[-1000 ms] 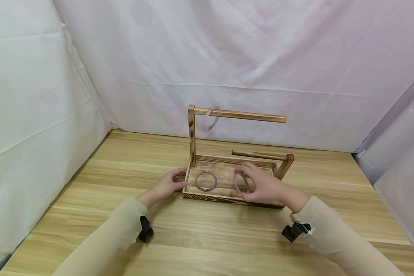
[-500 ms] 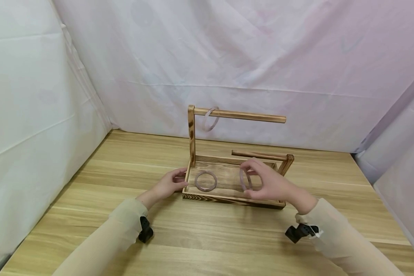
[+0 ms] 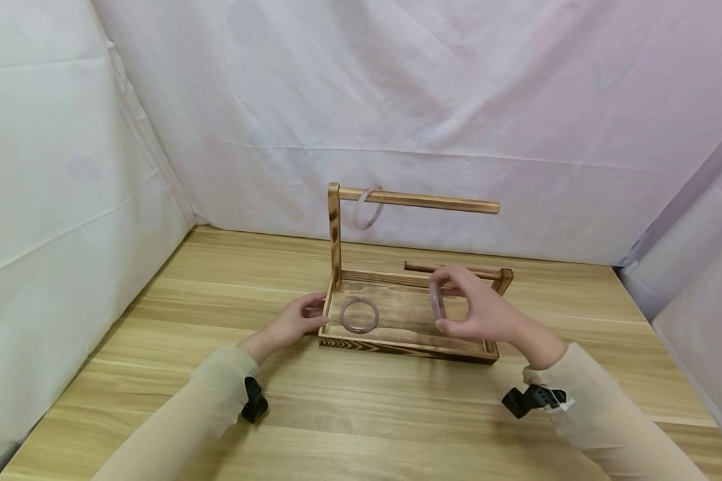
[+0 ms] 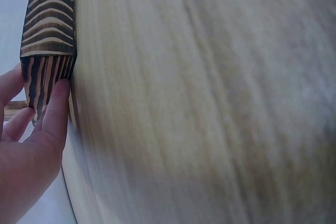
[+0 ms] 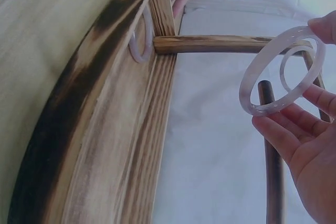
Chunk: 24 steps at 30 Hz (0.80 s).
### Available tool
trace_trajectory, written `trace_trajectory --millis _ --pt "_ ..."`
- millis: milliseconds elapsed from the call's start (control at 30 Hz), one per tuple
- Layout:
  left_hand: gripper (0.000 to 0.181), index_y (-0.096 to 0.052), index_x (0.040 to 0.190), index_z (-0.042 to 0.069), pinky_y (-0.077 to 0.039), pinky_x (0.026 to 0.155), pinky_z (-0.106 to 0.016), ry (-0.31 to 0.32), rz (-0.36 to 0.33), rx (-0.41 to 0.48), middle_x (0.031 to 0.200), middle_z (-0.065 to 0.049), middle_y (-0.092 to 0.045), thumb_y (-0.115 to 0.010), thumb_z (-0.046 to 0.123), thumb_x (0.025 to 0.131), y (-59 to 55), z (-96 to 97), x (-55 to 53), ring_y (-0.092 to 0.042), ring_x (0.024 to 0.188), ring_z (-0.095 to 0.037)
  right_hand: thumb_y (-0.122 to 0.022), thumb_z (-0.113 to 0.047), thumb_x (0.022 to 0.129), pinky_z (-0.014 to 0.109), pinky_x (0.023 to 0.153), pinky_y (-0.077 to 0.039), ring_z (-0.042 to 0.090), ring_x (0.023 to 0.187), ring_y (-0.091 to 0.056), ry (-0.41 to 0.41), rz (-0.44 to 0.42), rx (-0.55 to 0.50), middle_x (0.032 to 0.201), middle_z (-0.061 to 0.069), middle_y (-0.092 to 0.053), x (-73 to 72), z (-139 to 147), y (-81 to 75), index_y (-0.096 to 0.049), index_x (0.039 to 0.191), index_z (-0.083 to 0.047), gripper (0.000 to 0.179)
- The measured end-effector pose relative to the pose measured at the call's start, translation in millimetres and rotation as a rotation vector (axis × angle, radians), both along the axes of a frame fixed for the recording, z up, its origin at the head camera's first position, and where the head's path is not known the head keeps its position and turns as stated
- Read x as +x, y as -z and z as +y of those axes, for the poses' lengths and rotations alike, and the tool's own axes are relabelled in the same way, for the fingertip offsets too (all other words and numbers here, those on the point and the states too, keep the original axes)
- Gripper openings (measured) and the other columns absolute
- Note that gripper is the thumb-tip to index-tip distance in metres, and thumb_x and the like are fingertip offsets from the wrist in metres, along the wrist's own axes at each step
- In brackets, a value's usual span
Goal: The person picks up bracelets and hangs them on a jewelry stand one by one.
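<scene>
My right hand (image 3: 478,312) pinches a pale lilac bangle (image 3: 436,300) between thumb and fingertips, upright and raised above the right part of a wooden tray rack (image 3: 409,349). In the right wrist view the held bangle (image 5: 252,85) shows as a full ring. My left hand (image 3: 295,321) grips the left end of the tray, and its fingers lie against the end wall (image 4: 47,77) in the left wrist view. A second bangle (image 3: 359,332) lies flat inside the tray at left. A third bangle (image 3: 361,220) hangs on the high bar (image 3: 439,201) near the post.
A shorter, lower bar (image 3: 418,266) extends leftward from the rack's right post (image 3: 501,284), partly behind my right hand; its free end points left. The rack stands on a wood-grain table (image 3: 361,421). Pale cloth (image 3: 457,87) hangs behind and at both sides.
My right hand has moved right and up with its bangle, which has turned more edge-on to the head camera. The left hand, tray rack and other two bangles have stayed still.
</scene>
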State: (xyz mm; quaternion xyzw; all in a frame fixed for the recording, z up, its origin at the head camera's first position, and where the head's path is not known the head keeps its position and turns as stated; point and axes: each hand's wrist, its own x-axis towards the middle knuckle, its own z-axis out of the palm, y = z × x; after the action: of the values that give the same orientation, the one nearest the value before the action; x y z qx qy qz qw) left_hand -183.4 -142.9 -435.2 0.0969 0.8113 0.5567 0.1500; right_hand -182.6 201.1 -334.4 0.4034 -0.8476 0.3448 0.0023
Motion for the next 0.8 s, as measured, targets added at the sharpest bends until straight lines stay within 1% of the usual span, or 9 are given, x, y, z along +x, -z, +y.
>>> trace_trajectory --millis 167,233,333,467,633,800 --pt "0.056 -0.029 0.141 -0.009 -0.048 0.1 -0.043 0.002 0.011 -0.007 0.133 -0.032 -0.044 -0.055 0.005 0.093 -0.6 -0.2 0.0 -0.046 0.123 -0.045 -0.073 -0.002 0.072 0.042 0.091 -0.054 0.017 0.104 -0.052 -0.018 0.012 -0.044 0.107 0.002 -0.049 -3.2 2 -0.5 -0.047 0.121 -0.005 0.056" --pt "0.056 -0.03 0.141 -0.009 -0.048 0.1 -0.043 0.004 0.016 -0.011 0.132 -0.032 -0.045 -0.055 0.005 0.093 -0.5 -0.4 0.0 -0.046 0.123 -0.045 -0.073 0.0 0.071 0.037 0.091 -0.054 0.014 0.103 -0.052 -0.027 0.02 -0.063 0.107 0.004 -0.05 -5.4 3 -0.2 -0.047 0.121 -0.004 0.056" --pt "0.056 -0.03 0.141 -0.01 -0.048 0.1 -0.043 0.004 0.019 -0.012 0.132 -0.032 -0.045 -0.055 0.004 0.092 -0.2 -0.4 -0.1 -0.047 0.123 -0.045 -0.072 0.003 0.071 0.026 0.092 -0.054 0.01 0.103 -0.052 -0.026 0.031 -0.084 0.109 0.007 -0.051 -7.8 5 -0.6 -0.047 0.121 -0.001 0.056" --pt "0.056 -0.03 0.141 -0.01 -0.048 0.1 -0.042 0.001 0.013 -0.007 0.132 -0.032 -0.045 -0.055 0.004 0.092 0.3 0.0 0.0 -0.047 0.123 -0.045 -0.071 0.006 0.072 0.014 0.093 -0.049 0.011 0.103 -0.052 -0.018 0.041 -0.104 0.11 0.012 -0.051 -10.2 7 -2.0 -0.046 0.12 0.004 0.054" --pt "0.057 -0.03 0.141 -0.009 -0.048 0.1 -0.042 -0.001 0.006 -0.002 0.132 -0.032 -0.045 -0.056 0.004 0.092 0.7 1.3 -0.2 -0.047 0.123 -0.045 -0.068 0.01 0.071 0.013 0.095 -0.047 0.008 0.107 -0.051 -0.023 0.028 -0.147 0.113 0.018 -0.049 -12.4 9 -4.9 -0.044 0.12 0.009 0.054" --pt "0.056 -0.03 0.141 -0.009 -0.048 0.1 -0.042 0.001 0.005 -0.002 0.133 -0.032 -0.044 -0.055 0.004 0.092 -0.4 0.4 0.1 -0.046 0.123 -0.045 -0.067 0.01 0.071 0.011 0.095 -0.047 0.003 0.107 -0.048 -0.008 0.04 -0.183 0.112 0.02 -0.048 -13.0 11 -9.6 -0.043 0.121 0.009 0.055"
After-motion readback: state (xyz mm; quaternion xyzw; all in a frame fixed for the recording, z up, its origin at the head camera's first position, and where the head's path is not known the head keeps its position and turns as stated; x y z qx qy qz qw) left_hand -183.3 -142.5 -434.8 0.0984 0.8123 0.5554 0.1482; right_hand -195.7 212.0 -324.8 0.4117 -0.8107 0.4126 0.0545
